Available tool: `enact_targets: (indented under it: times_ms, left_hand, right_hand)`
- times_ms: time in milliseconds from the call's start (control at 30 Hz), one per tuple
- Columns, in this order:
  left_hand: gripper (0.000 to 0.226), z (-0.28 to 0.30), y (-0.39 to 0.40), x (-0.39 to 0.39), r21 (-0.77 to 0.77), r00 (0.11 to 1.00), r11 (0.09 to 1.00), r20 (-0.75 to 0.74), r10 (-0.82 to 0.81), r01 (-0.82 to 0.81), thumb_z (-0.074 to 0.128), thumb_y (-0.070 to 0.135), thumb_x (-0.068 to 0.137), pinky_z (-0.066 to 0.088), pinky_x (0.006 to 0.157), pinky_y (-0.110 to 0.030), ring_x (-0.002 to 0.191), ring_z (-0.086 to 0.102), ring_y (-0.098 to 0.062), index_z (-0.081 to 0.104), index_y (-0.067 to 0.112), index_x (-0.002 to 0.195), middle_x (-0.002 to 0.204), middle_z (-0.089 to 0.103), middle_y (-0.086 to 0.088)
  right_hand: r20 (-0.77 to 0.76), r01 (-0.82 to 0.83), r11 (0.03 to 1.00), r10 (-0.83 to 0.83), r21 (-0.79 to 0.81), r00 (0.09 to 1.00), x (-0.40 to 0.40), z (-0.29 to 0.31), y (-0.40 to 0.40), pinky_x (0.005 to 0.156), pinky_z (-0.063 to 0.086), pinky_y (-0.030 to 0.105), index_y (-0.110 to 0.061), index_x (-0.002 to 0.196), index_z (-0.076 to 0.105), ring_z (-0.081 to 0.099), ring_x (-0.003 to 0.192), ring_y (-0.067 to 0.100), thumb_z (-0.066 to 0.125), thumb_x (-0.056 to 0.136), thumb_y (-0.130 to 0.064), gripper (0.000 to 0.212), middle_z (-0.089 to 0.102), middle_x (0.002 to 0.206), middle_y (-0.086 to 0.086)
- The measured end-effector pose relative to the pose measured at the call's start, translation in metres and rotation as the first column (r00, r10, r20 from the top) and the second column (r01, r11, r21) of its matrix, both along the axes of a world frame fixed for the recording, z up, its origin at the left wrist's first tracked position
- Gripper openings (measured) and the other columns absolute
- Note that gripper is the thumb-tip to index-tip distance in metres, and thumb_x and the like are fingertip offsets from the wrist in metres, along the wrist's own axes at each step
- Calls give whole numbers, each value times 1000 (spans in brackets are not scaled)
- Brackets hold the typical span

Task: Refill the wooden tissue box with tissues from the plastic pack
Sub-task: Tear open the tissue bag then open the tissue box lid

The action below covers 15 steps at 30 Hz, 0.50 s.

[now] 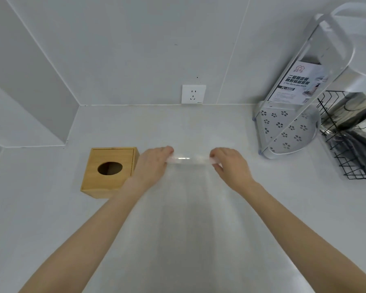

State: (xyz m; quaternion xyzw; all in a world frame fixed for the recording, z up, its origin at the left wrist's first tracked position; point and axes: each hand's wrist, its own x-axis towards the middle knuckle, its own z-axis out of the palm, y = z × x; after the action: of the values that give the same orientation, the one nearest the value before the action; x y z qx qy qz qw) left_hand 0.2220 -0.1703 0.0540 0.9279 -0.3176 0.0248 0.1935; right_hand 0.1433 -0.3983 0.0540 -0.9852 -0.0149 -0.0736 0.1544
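The plastic pack point(189, 160) sits at the centre of the frame, a blurred, pale and near-transparent strip stretched between both hands above the counter point(199, 127); its contents cannot be made out. The left hand point(154, 163) pinches its left end with curled fingers point(168, 150), and the right hand point(230, 163) pinches its right end the same way. Just left of the left hand, the wooden tissue box point(110, 172) stands on the counter, its oval opening facing up. A wall socket point(193, 94) is above centre. At the right edge stand a clear corner rack point(283, 132) and a black wire basket point(351, 144).
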Motion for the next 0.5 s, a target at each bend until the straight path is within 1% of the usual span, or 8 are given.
enact_targets:
  times_ms: [67, 133, 167, 233, 300, 367, 433, 500]
  left_hand:
    - [37, -12, 6, -20, 31, 997, 998, 44, -58, 57, 64, -6, 56, 51, 51, -24, 67, 70, -27, 66, 9, 89, 83, 74, -7]
    - [46, -20, 11, -38, 105, 996, 991, 32, -82, 79, 80, -5, 41, 50, 48, -18, 68, 71, -18, 70, 12, 82, 84, 75, -1]
    - [50, -25, 13, -47, 127, 996, 988, 18, -89, 86, 85, -3, 36, 51, 49, -18, 71, 72, -17, 72, 13, 81, 85, 75, 0]
    - [51, -38, 17, -58, 149, 995, 984, -17, -94, 95, 87, -3, 36, 55, 54, -21, 78, 73, -17, 73, 12, 83, 90, 75, -2]
    - [46, -51, 19, -63, 145, 995, 985, -19, -97, 98, 83, -4, 46, 57, 61, -25, 85, 72, -19, 72, 11, 88, 95, 75, -4]
    - [36, -56, 20, -64, 139, 994, 985, 8, -107, 105, 72, 2, 55, 58, 66, -26, 88, 72, -19, 71, 12, 89, 98, 74, -3]
    - [29, -55, 21, -63, 171, 993, 978, 9, -119, 115, 62, 15, 60, 57, 68, -26, 88, 71, -17, 72, 13, 87, 97, 75, -1]
    - [27, -52, 19, -62, 192, 995, 976, -29, -100, 104, 51, 27, 72, 57, 67, -27, 86, 71, -17, 72, 14, 82, 94, 75, -1]
  right_hand:
    - [3, 0, 1000, 0, 17, 1000, -20, -17, 2, 83, 37, 25, -9, 91, 58, 62, 84, 30, 67, 67, 3, 29, 68, 91, 7]
    - [-22, -16, 1000, 16, 13, 1000, -37, -30, 5, 79, 31, 21, -10, 89, 56, 60, 77, 30, 67, 63, 5, 32, 66, 87, 6]
    - [-39, -24, 1000, 24, 6, 999, -43, -36, 6, 78, 30, 21, -10, 88, 55, 60, 76, 29, 66, 62, 5, 32, 65, 85, 5]
    - [-70, -26, 1000, 26, -9, 997, -51, -47, 7, 81, 31, 21, -12, 90, 53, 59, 81, 24, 64, 62, 6, 35, 63, 87, 3]
    - [-87, -43, 999, 41, -20, 995, -55, -56, 7, 87, 32, 23, -14, 93, 55, 60, 95, 20, 64, 60, 10, 42, 65, 94, 1]
    - [-90, -69, 997, 66, -24, 994, -57, -58, 7, 94, 37, 27, -13, 97, 59, 61, 106, 21, 63, 59, 11, 45, 68, 104, 3]
    - [-101, -78, 997, 78, 4, 992, -58, -55, 7, 94, 42, 30, -10, 99, 61, 60, 112, 23, 61, 62, 7, 41, 68, 109, 5]
    - [-134, -57, 996, 67, 71, 989, -55, -51, 7, 93, 40, 32, -9, 99, 63, 59, 113, 25, 56, 70, -1, 30, 67, 112, 7]
